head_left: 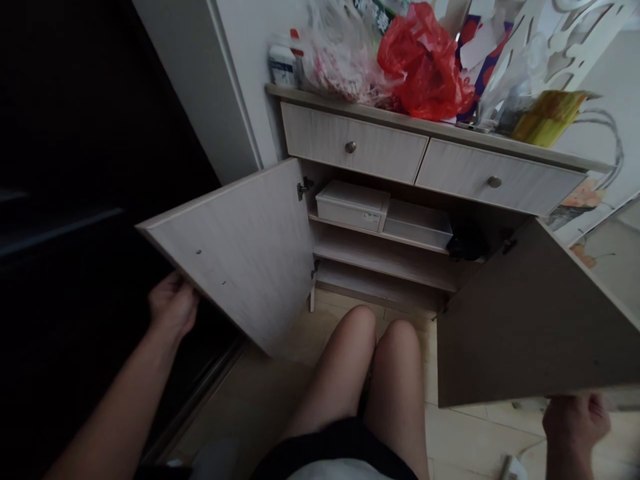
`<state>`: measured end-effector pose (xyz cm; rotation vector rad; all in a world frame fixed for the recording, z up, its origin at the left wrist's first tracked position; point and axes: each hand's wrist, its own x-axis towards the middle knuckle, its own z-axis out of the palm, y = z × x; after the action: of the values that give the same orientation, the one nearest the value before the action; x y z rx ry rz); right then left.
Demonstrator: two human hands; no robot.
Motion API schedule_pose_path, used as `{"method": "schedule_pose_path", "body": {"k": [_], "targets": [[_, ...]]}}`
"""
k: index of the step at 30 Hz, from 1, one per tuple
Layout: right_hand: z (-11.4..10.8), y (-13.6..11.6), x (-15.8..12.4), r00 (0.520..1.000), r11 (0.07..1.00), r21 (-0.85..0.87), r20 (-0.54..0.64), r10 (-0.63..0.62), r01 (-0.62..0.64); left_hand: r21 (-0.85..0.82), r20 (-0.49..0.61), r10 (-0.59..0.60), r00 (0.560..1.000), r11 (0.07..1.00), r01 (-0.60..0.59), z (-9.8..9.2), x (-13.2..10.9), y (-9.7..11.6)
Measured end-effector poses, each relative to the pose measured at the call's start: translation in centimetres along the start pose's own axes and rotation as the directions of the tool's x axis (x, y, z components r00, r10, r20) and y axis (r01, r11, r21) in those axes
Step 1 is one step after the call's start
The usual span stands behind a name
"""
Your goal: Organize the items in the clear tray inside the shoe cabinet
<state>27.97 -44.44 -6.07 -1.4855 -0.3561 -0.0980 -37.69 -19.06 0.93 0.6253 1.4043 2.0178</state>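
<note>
A pale wood-grain cabinet stands before me with both doors swung out. My left hand (174, 303) is closed at the outer edge of the left cabinet door (240, 253), its fingertips partly hidden behind the panel. At the near edge of the right cabinet door (535, 327), my right hand (575, 421) is also closed, the fingers partly behind the door. Whether either hand grips a knob on the outer face cannot be seen. Between the doors, the upper shelf holds a white lidded box (350, 205), a translucent bin (417, 223) and a dark object (467, 240).
Two drawers, left (380, 147) and right (465, 175), sit above the doors. On top lie a red plastic bag (425, 63), a clear bag (345, 60), a white bottle (283, 65) and a yellow packet (550, 117). My knees (377, 340) are between the doors.
</note>
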Motion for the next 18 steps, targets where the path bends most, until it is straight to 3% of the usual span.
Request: {"method": "schedule_pose_path", "body": {"k": [5, 10, 18], "targets": [[1.0, -0.5, -2.2, 1.0, 1.0, 0.014, -0.019, -0.011, 0.012, -0.012, 0.069, 0.008, 0.998, 1.0, -0.007, 0.1, -1.9, -0.9], [1.2, -0.5, -2.4, 1.0, 0.999, 0.022, -0.017, -0.023, 0.023, -0.024, 0.136, 0.016, 0.991, 1.0, -0.013, 0.0, -2.3, -2.3], [0.6, 0.3, -1.9, 0.999, 0.996, 0.077, -0.027, -0.032, 0.034, 0.022, 0.124, 0.052, 0.991, 0.998, -0.055, -0.3, -1.9, -3.0]]}}
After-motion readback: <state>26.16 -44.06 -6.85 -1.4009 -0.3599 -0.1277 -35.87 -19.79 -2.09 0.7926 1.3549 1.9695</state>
